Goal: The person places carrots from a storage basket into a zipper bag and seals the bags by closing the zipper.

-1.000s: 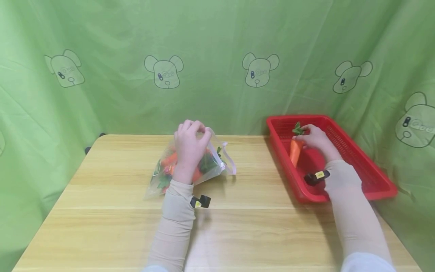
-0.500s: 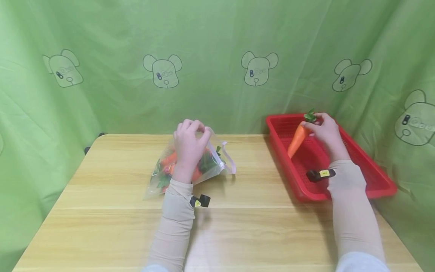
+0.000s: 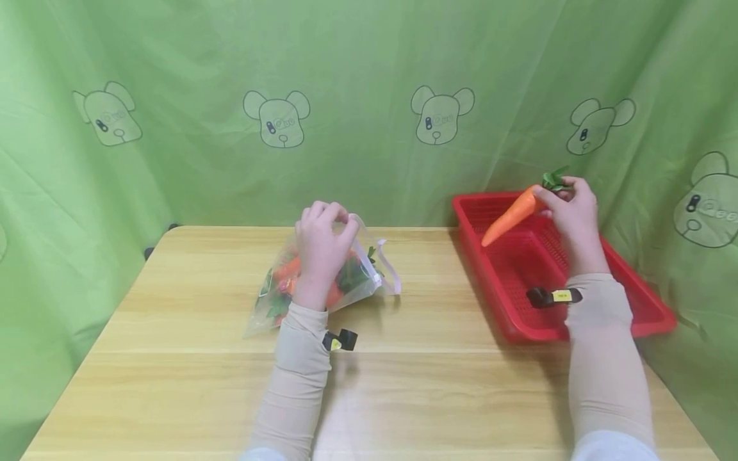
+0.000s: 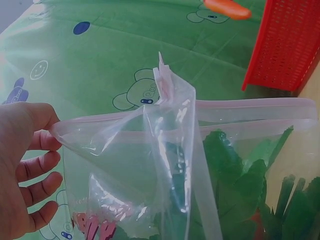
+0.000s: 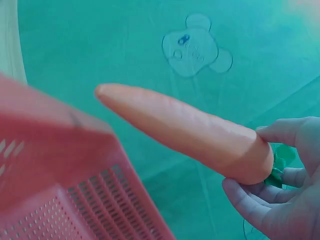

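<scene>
Here, the orange toy carrot with green leaves (image 3: pixel 510 215) is held in the air above the far end of the red perforated plastic basket (image 3: pixel 646 301), clear of its floor, lying slanted with its pointed tip down toward the person's left and its leafy top up at the right. The right hand (image 3: pixel 569 206) grips it at the thick leafy end, fingers curled round the top and the thumb against the orange body; in the right wrist view the carrot (image 5: pixel 187 131) juts out from those fingers (image 5: pixel 260 200) over the blurred basket rim (image 5: pixel 60 150).

Well apart from it, near the middle of the pale wooden table (image 3: pixel 173 384), lies a clear plastic zip bag (image 3: pixel 271 307) holding more orange and green toy pieces. The left hand (image 3: pixel 323 246) pinches the bag's upper edge, fingers bunched together at the mouth and lifting it off the table. The left wrist view shows the bag (image 4: pixel 210 150) pulled open, its zip strip stretched across, green leaves inside, and the hand's fingers (image 4: pixel 35 187) curled beside the film.

The basket sits at the table's right edge. A green cloth printed with cartoon bear heads (image 3: pixel 369 77) hangs behind and around the table. Both forearms wear beige sleeves (image 3: pixel 605 358), each with a small black device at the wrist.
</scene>
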`<state>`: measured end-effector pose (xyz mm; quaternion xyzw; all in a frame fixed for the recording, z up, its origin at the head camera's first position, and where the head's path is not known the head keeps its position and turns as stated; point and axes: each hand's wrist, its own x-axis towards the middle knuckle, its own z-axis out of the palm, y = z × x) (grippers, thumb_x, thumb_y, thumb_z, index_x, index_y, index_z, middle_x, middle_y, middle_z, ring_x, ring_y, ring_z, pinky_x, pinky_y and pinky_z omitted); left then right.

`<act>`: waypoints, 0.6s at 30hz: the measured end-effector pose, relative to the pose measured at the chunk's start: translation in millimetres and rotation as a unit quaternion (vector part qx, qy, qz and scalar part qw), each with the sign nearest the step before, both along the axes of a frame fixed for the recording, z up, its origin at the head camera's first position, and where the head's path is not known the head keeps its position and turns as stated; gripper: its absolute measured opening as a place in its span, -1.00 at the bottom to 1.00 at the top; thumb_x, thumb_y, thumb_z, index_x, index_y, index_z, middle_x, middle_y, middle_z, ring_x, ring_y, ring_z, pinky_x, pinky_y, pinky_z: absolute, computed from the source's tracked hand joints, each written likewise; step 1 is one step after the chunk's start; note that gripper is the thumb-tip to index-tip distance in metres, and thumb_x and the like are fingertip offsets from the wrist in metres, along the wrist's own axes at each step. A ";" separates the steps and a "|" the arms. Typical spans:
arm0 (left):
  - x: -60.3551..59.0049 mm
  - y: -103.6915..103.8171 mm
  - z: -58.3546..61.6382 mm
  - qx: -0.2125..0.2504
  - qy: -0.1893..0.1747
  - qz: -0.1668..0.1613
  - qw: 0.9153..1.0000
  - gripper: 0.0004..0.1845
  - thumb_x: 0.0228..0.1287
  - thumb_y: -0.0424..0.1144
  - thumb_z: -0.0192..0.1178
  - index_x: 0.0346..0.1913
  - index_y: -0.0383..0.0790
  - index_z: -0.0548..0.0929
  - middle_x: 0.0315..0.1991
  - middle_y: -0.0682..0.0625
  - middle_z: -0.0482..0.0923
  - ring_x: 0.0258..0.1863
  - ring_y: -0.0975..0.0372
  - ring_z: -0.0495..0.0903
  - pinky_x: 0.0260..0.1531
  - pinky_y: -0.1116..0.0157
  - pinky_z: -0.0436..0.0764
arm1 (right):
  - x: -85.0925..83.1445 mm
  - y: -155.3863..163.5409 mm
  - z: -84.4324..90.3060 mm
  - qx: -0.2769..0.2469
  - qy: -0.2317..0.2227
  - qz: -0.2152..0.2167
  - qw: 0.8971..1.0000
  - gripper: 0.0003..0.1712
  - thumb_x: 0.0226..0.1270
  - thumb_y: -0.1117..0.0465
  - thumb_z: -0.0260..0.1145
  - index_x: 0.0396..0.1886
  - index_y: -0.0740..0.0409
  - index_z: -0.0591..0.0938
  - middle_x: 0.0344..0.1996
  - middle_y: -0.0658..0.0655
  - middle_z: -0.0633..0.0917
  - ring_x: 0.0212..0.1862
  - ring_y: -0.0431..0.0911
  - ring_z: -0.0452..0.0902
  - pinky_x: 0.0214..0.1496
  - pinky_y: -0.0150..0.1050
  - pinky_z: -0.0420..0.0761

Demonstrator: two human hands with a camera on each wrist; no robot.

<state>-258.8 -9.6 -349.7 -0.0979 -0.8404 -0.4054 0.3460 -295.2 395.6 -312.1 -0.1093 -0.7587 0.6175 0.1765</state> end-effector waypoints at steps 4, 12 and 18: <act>0.0 0.5 0.5 -0.001 0.000 0.000 1.000 -0.83 0.16 -0.14 0.22 -0.44 -0.17 0.62 -0.31 -0.06 0.57 -0.27 0.06 0.48 -0.23 0.13 0.38 | 6.0 -12.3 6.1 -0.071 0.044 0.029 0.996 -0.54 0.19 0.28 0.40 -0.03 -0.01 0.36 -0.29 -0.08 0.53 -0.38 -0.35 0.57 -0.40 -0.49 0.63; 0.5 -0.1 1.5 -0.002 -0.003 0.001 1.000 -0.83 0.15 -0.13 0.24 -0.44 -0.17 0.62 -0.29 -0.07 0.59 -0.26 0.05 0.49 -0.23 0.12 0.39 | 14.6 -43.2 11.9 -0.114 0.092 0.085 0.986 -0.57 0.19 0.33 0.38 -0.06 0.08 0.35 -0.32 -0.07 0.63 -0.31 -0.30 0.64 -0.34 -0.44 0.67; -0.2 -0.3 0.6 -0.001 -0.002 0.000 1.000 -0.83 0.14 -0.14 0.24 -0.44 -0.18 0.62 -0.30 -0.07 0.58 -0.26 0.04 0.48 -0.23 0.11 0.39 | 21.5 -66.6 11.3 -0.117 0.093 0.114 0.982 -0.59 0.22 0.30 0.37 -0.04 0.08 0.37 -0.23 -0.02 0.60 -0.21 -0.26 0.63 -0.27 -0.42 0.68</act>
